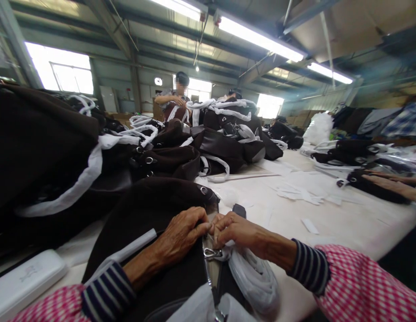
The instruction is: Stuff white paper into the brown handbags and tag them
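A dark brown bag (150, 214) lies on the white table (345, 219) right in front of me. My left hand (181, 235) rests on the bag with its fingers curled and pinched at the bag's strap edge. My right hand (235, 232) meets it fingertip to fingertip, pinching the same spot just above a metal clasp (211, 253). A roll of white wrapping paper (255, 277) covers the strap beneath my right wrist. What exactly the fingertips pinch is too small to name.
Piles of dark bags (201, 147) with white-wrapped straps fill the left and middle of the table. A white case (23, 281) lies at bottom left. Another person's hands (392, 183) rest on a bag at the right. Two people work at the far end. Paper scraps (298, 192) lie scattered.
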A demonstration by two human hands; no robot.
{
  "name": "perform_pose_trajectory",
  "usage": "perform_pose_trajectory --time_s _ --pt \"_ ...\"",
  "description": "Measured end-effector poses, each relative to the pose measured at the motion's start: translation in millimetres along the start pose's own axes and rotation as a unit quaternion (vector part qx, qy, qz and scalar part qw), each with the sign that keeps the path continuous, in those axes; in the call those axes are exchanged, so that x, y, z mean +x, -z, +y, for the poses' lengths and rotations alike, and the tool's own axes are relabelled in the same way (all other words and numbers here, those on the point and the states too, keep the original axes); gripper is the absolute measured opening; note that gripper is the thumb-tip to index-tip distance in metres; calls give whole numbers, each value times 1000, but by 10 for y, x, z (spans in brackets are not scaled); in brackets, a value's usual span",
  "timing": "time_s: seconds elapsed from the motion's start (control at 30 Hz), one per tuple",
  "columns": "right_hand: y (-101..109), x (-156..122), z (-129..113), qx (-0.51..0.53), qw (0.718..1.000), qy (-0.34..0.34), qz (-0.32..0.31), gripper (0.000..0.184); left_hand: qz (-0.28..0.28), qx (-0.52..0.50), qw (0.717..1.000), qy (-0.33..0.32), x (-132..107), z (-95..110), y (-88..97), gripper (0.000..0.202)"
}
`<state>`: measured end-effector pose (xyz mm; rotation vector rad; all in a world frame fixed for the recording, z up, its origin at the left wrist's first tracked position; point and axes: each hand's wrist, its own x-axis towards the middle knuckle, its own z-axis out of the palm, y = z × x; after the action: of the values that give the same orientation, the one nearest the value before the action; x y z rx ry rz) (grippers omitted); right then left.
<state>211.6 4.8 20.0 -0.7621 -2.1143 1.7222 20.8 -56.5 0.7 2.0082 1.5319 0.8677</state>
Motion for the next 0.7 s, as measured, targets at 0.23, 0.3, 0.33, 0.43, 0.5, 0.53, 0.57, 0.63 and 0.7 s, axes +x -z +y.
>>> perform_pose_trajectory --time_s 0.23,0.3,0.33,0.43,0.5,0.53,0.57,0.63,0.7 --pt "-18 26 -22 17 1000 -5 7 17 1 8 1000 -14 -5 3 -9 24" --pt "-25 38 -13 19 1000 -16 13 17 0 8 1000 -14 -9 18 -6 24" --pt "-31 44 -3 20 999 -20 18 17 -1 7 1000 -13 -9 25 -6 24" --pt "-64 59 45 18 999 -24 35 20 -12 3 1000 -12 -3 35 4 25" --pt "-90 60 92 18 999 -14 40 21 -28 -3 1000 -7 -2 33 30 24" --pt "-103 57 120 17 999 -7 37 21 -39 -7 999 -2 -5 31 50 23" --pt "-113 55 149 13 999 3 36 21 -54 -10 999 2 -12 27 73 22" --pt "-126 53 209 -8 998 26 48 21 -89 -10 996 3 -32 22 121 18" --pt "-129 62 264 -42 995 53 68 23 -120 5 993 1 -53 23 149 13"
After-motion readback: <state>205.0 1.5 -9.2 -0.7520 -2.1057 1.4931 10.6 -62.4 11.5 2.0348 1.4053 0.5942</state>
